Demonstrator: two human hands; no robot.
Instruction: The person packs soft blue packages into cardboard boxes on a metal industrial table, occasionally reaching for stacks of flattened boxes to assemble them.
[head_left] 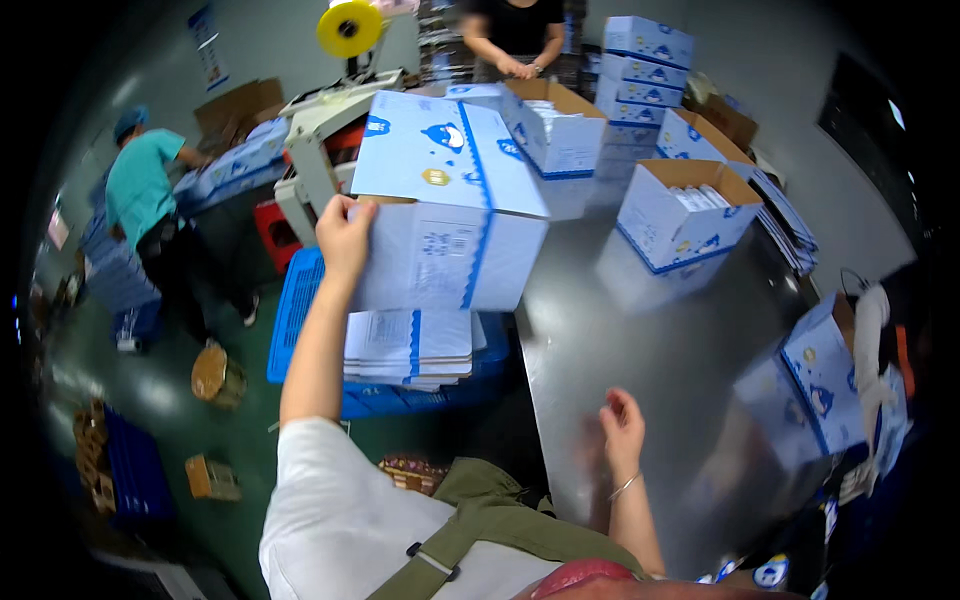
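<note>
My left hand is closed on the near left edge of a pale blue cardboard box with a blue wavy band and whale prints. The box's top is folded over, and it is tilted above the left end of the table. Beneath it lies a stack of flat cartons on a blue plastic crate. Over the metal table my right hand holds nothing, its slightly bent fingers apart from the thumb.
Open cartons with white packets stand on the table's far side. A carton stack rises behind them. A white machine with a yellow reel stands far left. Co-workers are at the back, the left and the right edge, where a gloved hand touches a carton.
</note>
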